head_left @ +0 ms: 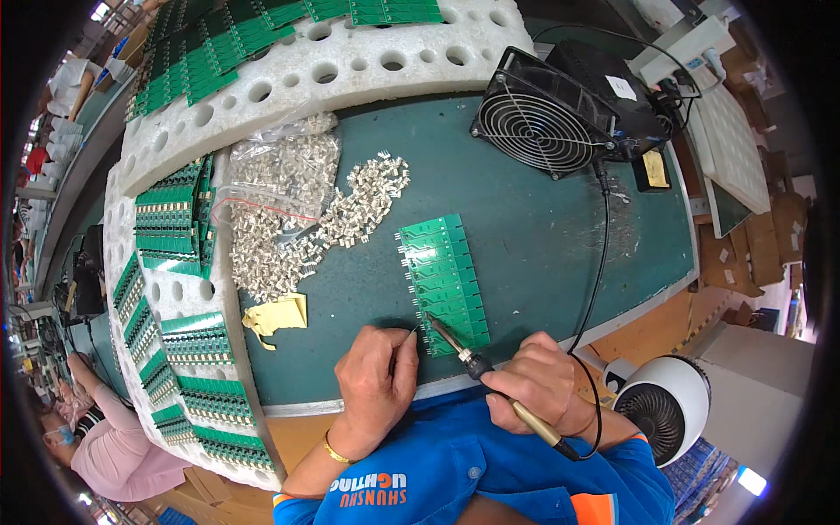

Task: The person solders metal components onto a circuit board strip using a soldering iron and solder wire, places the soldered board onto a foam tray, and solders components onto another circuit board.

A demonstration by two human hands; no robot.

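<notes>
A green circuit board panel point(448, 280) lies on the green bench mat, with small white connectors along its left edge. My right hand point(535, 385) is closed round a soldering iron point(477, 363), whose tip touches or hovers just over the panel's lower left part. Beside the panel's lower left edge, my left hand point(378, 378) is pinched on a thin solder wire point(414, 332); most of the wire is hidden by the fingers. To the left of the panel, loose white connectors point(363, 203) lie in a heap by an open plastic bag point(284, 166) of the same parts.
White foam trays point(229, 332) carry several finished-looking green boards point(206, 389) at the left and back. A black fan point(538, 131) stands at the back right, the iron's cable point(604, 254) running past it. Yellow paper point(278, 317) lies near the heap. Another person point(122, 437) sits at left.
</notes>
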